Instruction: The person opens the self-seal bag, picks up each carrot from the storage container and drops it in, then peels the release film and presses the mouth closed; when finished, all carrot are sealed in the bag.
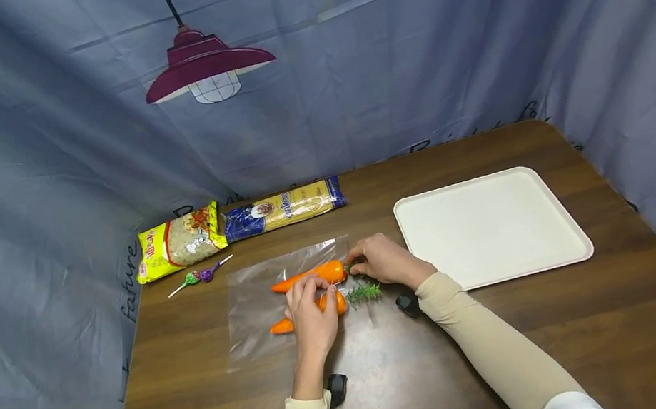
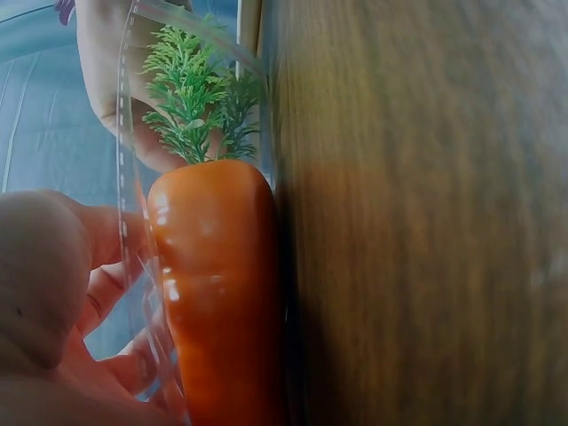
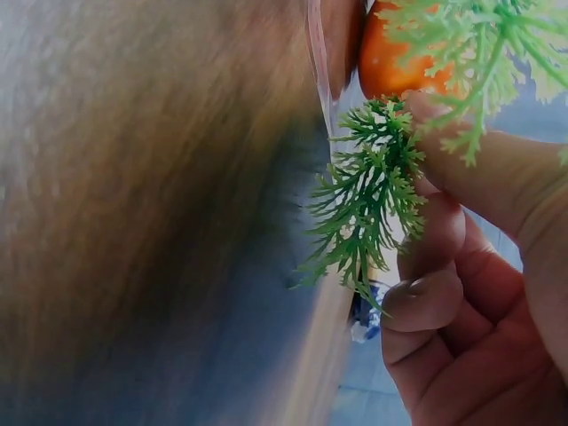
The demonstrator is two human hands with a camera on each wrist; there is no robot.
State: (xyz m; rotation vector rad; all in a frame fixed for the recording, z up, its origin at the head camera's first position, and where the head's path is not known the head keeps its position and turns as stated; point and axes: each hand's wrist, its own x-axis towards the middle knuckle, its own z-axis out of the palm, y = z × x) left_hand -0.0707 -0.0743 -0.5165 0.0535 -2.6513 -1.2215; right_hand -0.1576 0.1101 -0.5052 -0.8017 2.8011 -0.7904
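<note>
Two orange carrots with feathery green tops lie side by side, with a clear plastic bag [image 1: 246, 298] around their bodies. My left hand [image 1: 312, 316] reaches over the near carrot [image 2: 217, 293] and pinches the bag's film by its mouth. My right hand [image 1: 386, 260] holds the far carrot [image 1: 320, 274] at the base of its leaves, thumb and fingertips against the stem end in the right wrist view. The near carrot's green top [image 1: 364, 293] sticks out toward the right, below that hand. Part of the near carrot is hidden by my left fingers.
A white tray [image 1: 491, 228] lies on the wooden table to the right. Along the back left are a yellow noodle packet [image 1: 181, 242] and a blue-and-gold pasta packet [image 1: 284, 209]. Two lollipops, one green [image 1: 192, 278] and one purple [image 1: 207, 274], lie before them.
</note>
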